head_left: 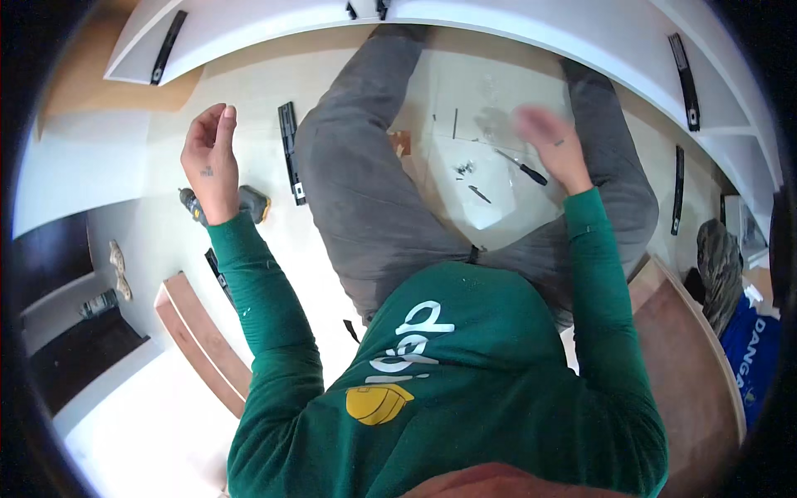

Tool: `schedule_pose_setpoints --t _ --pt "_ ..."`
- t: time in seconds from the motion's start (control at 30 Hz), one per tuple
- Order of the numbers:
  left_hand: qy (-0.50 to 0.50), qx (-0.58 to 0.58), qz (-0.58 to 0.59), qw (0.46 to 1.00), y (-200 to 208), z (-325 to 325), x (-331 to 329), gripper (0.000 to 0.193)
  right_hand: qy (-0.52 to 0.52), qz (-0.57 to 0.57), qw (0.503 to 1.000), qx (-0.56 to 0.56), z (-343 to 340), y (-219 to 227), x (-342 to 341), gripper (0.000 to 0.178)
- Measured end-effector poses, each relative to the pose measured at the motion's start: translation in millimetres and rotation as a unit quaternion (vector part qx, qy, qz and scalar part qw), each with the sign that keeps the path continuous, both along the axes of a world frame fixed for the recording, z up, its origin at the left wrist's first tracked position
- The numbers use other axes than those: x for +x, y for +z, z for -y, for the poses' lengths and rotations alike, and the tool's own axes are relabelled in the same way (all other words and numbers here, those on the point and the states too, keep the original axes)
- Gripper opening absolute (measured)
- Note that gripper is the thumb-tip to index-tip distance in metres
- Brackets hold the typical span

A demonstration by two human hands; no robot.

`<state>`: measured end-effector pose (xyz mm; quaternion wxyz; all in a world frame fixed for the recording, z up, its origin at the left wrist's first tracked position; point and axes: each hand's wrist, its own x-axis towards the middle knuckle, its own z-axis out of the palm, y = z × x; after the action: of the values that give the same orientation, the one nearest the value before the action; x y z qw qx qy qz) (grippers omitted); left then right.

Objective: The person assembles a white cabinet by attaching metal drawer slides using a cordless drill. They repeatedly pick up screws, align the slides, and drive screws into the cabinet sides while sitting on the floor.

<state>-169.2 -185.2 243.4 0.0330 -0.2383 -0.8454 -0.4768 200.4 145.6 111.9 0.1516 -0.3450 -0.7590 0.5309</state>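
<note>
My left hand (pixel 212 158) is raised over a yellow and black cordless drill (pixel 255 204) lying on the floor. Its fingers curl in beside the thumb, and whatever they may hold is hidden. Motion blurs the fingers of my right hand (pixel 558 149), above my right leg. The closest tool to it is a screwdriver with a black handle (pixel 533 174), on a pale sheet between my legs. A small pile of screws (pixel 466 169) and a small dark pointed piece (pixel 480 194) lie there too. Farther off is a thin dark rod (pixel 455 124).
A white cabinet (pixel 515 31) spans the far side, with black drawer slides (pixel 685 81) fixed inside. Loose slides lie on the floor, one beside my left leg (pixel 291 153). Wooden drawer parts (pixel 195 328) stand at left, a wooden panel (pixel 697 365) and blue bag (pixel 751 357) at right.
</note>
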Motion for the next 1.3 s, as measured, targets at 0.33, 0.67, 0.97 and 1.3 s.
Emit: schedule_pose_setpoints --t 0.33,0.67,0.97,1.3 --pt "0.144 -0.079 -0.01 0.986 -111.1 99.5 30.0 0.033 -0.035 0.041 0.999 0.006 -24.9 -9.3 62.4 0.036" --pt "0.304 0.255 0.02 0.918 -204.9 156.9 -70.2 0.042 -0.074 0.016 0.992 0.099 -12.7 60.3 75.2 0.028" --pt "0.253 0.175 0.001 0.951 -134.1 165.2 -35.4 0.02 -0.313 -0.09 0.936 0.133 -53.2 80.3 198.6 0.028" --pt "-0.235 -0.07 0.073 0.967 138.7 42.0 104.5 0.046 -0.45 -0.134 0.883 0.011 -114.9 23.3 242.7 0.033"
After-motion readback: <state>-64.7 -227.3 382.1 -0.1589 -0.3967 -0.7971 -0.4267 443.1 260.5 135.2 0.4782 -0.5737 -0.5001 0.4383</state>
